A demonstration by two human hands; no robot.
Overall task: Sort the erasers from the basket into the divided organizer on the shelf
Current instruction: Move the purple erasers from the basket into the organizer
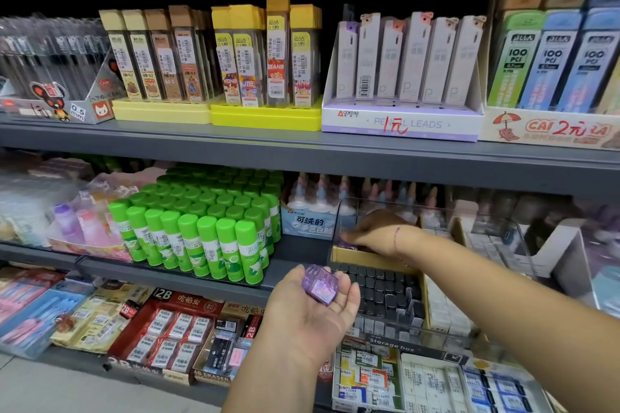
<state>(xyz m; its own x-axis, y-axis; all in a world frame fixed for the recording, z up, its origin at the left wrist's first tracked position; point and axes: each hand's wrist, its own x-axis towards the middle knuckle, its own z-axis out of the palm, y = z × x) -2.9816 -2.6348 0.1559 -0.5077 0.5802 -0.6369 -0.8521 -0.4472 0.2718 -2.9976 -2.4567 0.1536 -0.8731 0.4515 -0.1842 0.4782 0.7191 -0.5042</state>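
From the head camera, the left hand [312,307] is held palm up, near and in the middle, in front of the shelf edge. A clear purple eraser [320,283] lies on the palm by the base of the thumb. The fingers point right, loosely spread and slightly curled, not closed over it. The right hand [375,228] reaches farther in, with the arm coming from the lower right. It is seen from the back, bent down over the far left compartment of the clear organizer [392,344] on the middle shelf. Its fingertips dip toward purple pieces [350,245] there. The organizer wall blurs them, so I cannot tell whether they pinch anything or are spread. Just nearer than that compartment, past a tan divider [365,256], a section holds rows of black erasers [382,292]. To its right are pale erasers [443,308]. Left of the organizer stand green glue sticks [201,228]. On the shelf above are boxes of pencil leads [402,77]. Below on the left are red 2B packs [174,329].
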